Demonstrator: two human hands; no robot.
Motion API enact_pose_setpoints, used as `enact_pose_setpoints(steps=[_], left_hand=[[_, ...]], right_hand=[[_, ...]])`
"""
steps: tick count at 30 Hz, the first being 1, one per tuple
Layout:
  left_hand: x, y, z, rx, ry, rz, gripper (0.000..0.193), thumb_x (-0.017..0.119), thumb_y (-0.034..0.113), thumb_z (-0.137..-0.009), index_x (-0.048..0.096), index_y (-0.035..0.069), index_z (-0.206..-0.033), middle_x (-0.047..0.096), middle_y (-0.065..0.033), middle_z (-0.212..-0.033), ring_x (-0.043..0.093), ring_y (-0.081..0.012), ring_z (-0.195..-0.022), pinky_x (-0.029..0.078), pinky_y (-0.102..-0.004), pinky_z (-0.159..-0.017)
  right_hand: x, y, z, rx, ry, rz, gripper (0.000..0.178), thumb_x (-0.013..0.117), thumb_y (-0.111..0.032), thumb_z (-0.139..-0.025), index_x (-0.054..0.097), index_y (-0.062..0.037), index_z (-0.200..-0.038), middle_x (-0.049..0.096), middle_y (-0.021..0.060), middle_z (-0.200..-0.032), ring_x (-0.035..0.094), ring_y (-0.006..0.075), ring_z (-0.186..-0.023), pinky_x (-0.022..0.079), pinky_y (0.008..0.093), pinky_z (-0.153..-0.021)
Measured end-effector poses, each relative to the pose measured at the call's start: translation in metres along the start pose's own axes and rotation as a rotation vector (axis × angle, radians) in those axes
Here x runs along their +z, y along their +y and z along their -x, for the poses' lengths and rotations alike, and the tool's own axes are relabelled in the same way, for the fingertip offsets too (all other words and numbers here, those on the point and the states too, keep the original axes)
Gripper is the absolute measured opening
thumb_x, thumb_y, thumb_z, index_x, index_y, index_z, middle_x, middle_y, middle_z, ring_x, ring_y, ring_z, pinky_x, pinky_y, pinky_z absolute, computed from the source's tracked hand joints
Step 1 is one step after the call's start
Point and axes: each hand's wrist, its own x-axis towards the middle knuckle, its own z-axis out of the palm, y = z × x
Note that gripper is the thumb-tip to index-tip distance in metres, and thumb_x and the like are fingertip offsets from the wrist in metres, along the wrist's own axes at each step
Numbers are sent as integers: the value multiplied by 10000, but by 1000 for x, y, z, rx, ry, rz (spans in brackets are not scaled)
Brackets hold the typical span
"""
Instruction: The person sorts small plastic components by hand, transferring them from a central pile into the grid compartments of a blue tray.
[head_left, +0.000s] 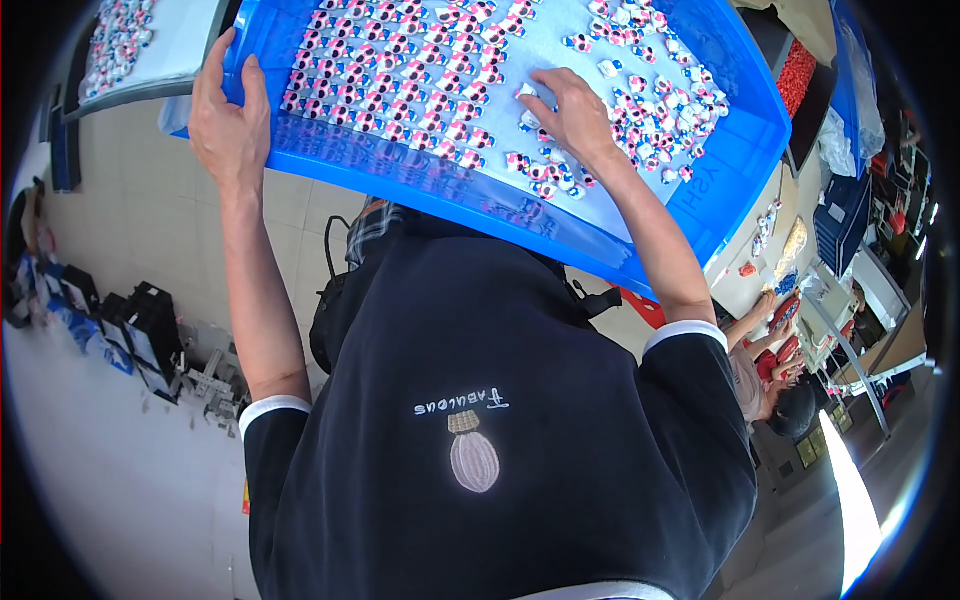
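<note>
A blue plastic tray (400, 165) lies in front of me, lined with a pale sheet (555, 40). Small white, pink and blue figurines with dark spots stand in tight rows (390, 85) across its left half. Loose figurines (655, 120) are scattered in a heap on the right half. My left hand (230, 125) grips the tray's left rim, thumb and fingers apart around the edge. Over the gap between rows and heap, my right hand (578, 115) pinches a small figurine (526, 90) between thumb and forefinger. Several more figurines (545, 175) lie below that hand.
Another tray (150, 85) with similar figurines stands at the far left. Right of the blue tray are red pieces (796, 75) in a container and a table (745, 285) with small parts. A co-worker (770, 385) sits there. Black crates (140, 320) stand on the left floor.
</note>
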Motion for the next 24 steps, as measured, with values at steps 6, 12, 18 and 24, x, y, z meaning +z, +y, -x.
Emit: enact_pose_setpoints(steps=[6,12,18,24], left_hand=[[-2,0,1,-19,-10,10,347,612,271,-881,622,156,-1207,669,-86,-1062,632,-217,-823,493,-324,-681],[-3,2,0,-64,-41,26,376,621,326,-894,618,172,-1237,671,-99,-1103,642,-208,-936,492,-320,-800],[-5,3,0,-86,-51,30,380,621,323,-891,617,171,-1240,671,-98,-1102,644,-198,-917,492,-313,-792],[-4,2,1,-75,-50,28,380,621,317,-890,616,172,-1242,673,-94,-1099,645,-194,-905,493,-315,-782]], right_hand=[[2,-18,-3,58,-176,-35,266,717,-235,-792,602,-43,-936,632,105,-935,619,286,-855,503,389,-739],[15,-24,10,-176,-105,-161,278,747,-194,-762,600,-42,-943,624,105,-900,611,280,-863,491,376,-749],[16,-20,15,-334,-108,-128,280,747,-207,-755,622,-52,-952,632,76,-957,599,274,-893,474,374,-780],[10,-17,18,-332,-99,78,324,752,-201,-744,644,-96,-1031,656,36,-976,559,208,-895,407,347,-794]])
